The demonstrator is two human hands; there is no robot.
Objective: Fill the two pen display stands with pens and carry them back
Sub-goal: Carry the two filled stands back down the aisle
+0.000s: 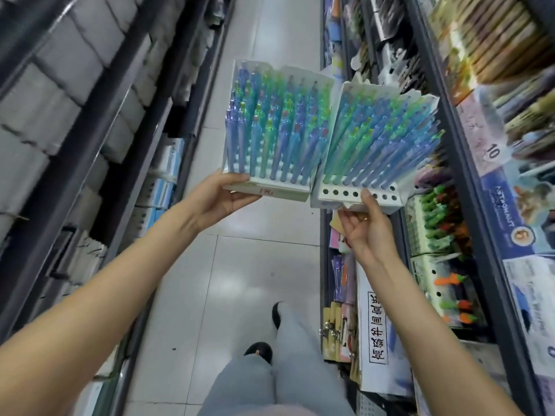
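Observation:
Two white pen display stands are held up side by side over a shop aisle. The left stand (288,192) is packed with blue, purple and green pens (276,121); my left hand (223,198) grips its front left corner from below. The right stand (387,201) tilts to the right, and its pens (387,139) lean that way. Its front row of holes stands empty. My right hand (368,226) holds this stand under its front edge, thumb on the holed top. The two stands touch at their inner edges.
A narrow tiled aisle (240,265) runs ahead between dark shelving. Stacked grey and white boxes (60,94) fill the left shelves. The right shelves (468,181) hold stationery, carrot-shaped pens (450,280) and a printed carton (377,328). My legs and dark shoes (259,349) show below.

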